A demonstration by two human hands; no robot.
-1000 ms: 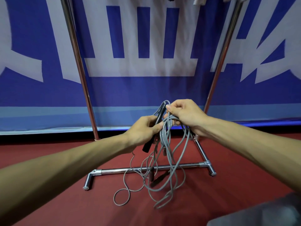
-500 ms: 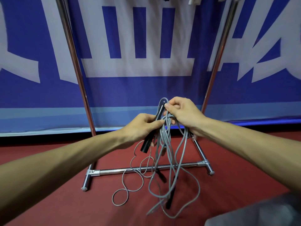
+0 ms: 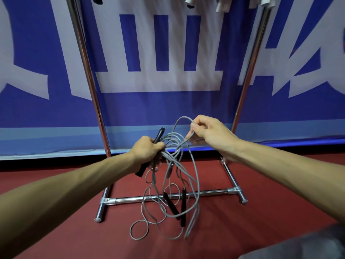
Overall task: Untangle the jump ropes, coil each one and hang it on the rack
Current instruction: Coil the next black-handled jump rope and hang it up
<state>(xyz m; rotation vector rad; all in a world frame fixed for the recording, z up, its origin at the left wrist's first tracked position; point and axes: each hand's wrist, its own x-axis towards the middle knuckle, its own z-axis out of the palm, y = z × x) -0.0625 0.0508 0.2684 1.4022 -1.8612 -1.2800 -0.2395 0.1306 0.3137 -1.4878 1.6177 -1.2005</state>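
1. Untangling stage: the left hand (image 3: 147, 150) clenches a black handle (image 3: 158, 135) together with a bunch of grey ropes (image 3: 173, 165); the right hand (image 3: 209, 133) pinches one strand (image 3: 182, 120) and holds it up to the right.
2. Ropes hang between the hands, in front of the rack (image 3: 205, 193); two more handles (image 3: 171, 204) dangle low, and the lowest loops appear to reach the floor (image 3: 261, 217).
3. Progress, as judged: early. Strands cross and knot; none is coiled, and no rope shows hung on the visible rack.
4. Room: open floor lies left and right of the bundle; the rack's base bar and uprights stand just behind, where loose loops could snag.
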